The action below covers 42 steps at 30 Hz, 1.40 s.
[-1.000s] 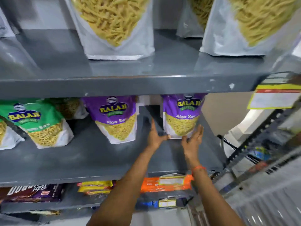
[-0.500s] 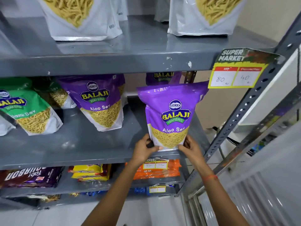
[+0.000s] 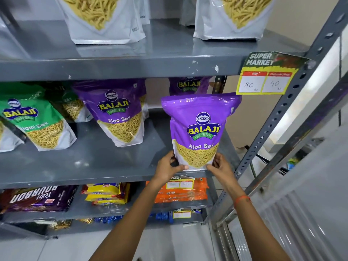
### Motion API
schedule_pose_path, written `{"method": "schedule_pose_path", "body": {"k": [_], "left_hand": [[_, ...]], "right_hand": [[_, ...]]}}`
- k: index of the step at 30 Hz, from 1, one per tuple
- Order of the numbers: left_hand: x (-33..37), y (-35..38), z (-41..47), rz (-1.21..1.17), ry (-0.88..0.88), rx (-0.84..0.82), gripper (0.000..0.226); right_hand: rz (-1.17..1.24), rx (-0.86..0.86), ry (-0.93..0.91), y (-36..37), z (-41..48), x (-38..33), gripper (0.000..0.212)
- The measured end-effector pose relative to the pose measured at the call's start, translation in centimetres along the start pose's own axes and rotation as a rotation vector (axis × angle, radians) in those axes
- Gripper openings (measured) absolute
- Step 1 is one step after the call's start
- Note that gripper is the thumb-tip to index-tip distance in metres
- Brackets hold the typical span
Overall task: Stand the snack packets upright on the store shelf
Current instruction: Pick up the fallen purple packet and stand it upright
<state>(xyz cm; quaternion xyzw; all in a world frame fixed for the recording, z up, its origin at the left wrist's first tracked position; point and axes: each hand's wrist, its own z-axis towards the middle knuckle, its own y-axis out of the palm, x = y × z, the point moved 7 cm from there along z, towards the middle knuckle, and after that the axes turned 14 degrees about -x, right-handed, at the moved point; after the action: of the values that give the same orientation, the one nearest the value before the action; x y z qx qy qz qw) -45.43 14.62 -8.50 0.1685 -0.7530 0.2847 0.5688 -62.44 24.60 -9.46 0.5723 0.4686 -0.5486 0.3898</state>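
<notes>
Head view, the only one supplied, looks forward and down at a grey metal rack. Both hands work at the front right of the middle shelf. The left hand grips the lower left corner of a purple Aloo Sev packet, fingers curled behind it and thumb pressed on the front; the right hand grips the lower right corner the same way, fingers closed narrowly on the bag. The packet stands upright, label facing out, with its base at the front lip of the shelf; whether the base bears fully on the shelf or is partly carried by the hands cannot be told. Behind it, a second purple packet stands near the back of the shelf, only its top showing. To the left, a third purple packet stands on its base, leaning slightly. Further left, a green packet leans noticeably to one side, with another partly hidden packet behind it. On the top shelf, two white pouches and stand upright. A price card hangs from the top shelf edge at the right. Judged progress: the right end of the middle shelf is nearly finished, pending release of the held packet. Remaining work appears to be the leaning green packet and its neighbours at the left.
</notes>
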Motion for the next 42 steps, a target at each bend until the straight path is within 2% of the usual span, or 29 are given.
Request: {"method": "schedule_pose_path", "body": {"k": [2,4,6,7,8,10,12,14,16,18,20,21,23,25,27,33,36,39,42], "left_hand": [[0.2,0.2,-0.2,0.038,0.002,-0.022,0.065],[0.8,0.1,-0.5,0.053,0.033,-0.026,0.071],[1.5,-1.0,-1.0,0.028,0.087,0.051,0.081],[2.0,-1.9,-1.4,0.0,0.119,0.109,0.084],[2.3,-3.1,-1.9,-0.041,0.156,0.168,0.083],[2.8,-6.4,-3.0,-0.088,0.231,0.286,0.066],[3.2,-10.4,-4.7,-0.052,0.288,0.454,0.047],[2.3,-15.0,-6.7,-0.07,0.317,0.657,0.038],[0.4,-19.3,-8.2,-0.137,0.309,0.814,0.04],[-1.9,-23.2,-8.4,-0.135,0.262,0.879,0.06],[-4.1,-26.6,-7.0,-0.083,0.174,0.792,0.09],[-4.9,-27.8,-5.8,-0.039,0.123,0.704,0.098],[-5.7,-28.5,-3.2,-0.009,0.031,0.479,0.093],[-5.9,-27.8,-1.6,-0.131,0.009,0.229,0.072],[-5.8,-26.8,-1.1,-0.197,0.009,0.082,0.052],[-7.8,-25.3,-3.3,-0.255,0.026,0.043,0.049],[-9.2,-23.7,-5.2,-0.267,0.028,-0.026,0.049],[-9.8,-21.8,-7.0,-0.252,0.033,-0.076,0.045],[-9.7,-21.3,-8.4,-0.248,0.016,-0.057,0.04]], "right_hand": [[0.0,0.072,-0.029,0.7,-0.8,-1.6,0.047],[-0.066,0.305,-0.132,1.6,-2.7,-3.8,0.062],[-0.25,0.558,-0.308,3.7,-5.0,-7.2,0.06],[-0.353,0.609,-0.422,5.4,-5.8,-9.0,0.054],[-0.444,0.601,-0.537,7.5,-5.9,-10.7,0.049],[-0.569,0.512,-0.715,11.9,-5.0,-13.2,0.041],[-0.624,0.464,-0.775,15.3,-3.2,-14.7,0.038],[-0.631,0.419,-0.789,18.4,-0.8,-15.5,0.038],[-0.64,0.347,-0.762,21.2,1.9,-15.7,0.039],[-0.618,0.272,-0.676,23.0,5.2,-14.9,0.044],[-0.536,0.222,-0.518,23.8,8.9,-12.9,0.06],[-0.469,0.207,-0.42,23.9,10.8,-11.7,0.072],[-0.309,0.161,-0.229,23.7,13.7,-9.3,0.088],[-0.244,0.057,-0.069,23.8,15.7,-7.3,0.074],[-0.29,0.027,0.041,23.0,16.5,-5.5,0.051],[-0.312,0.077,-0.004,22.1,12.2,-3.5,0.03],[-0.333,0.112,-0.025,21.4,8.8,-3.0,0.027],[-0.254,0.091,-0.025,21.1,6.5,-2.2,0.022],[-0.219,0.024,-0.032,21.6,5.0,-2.0,0.021]]}}
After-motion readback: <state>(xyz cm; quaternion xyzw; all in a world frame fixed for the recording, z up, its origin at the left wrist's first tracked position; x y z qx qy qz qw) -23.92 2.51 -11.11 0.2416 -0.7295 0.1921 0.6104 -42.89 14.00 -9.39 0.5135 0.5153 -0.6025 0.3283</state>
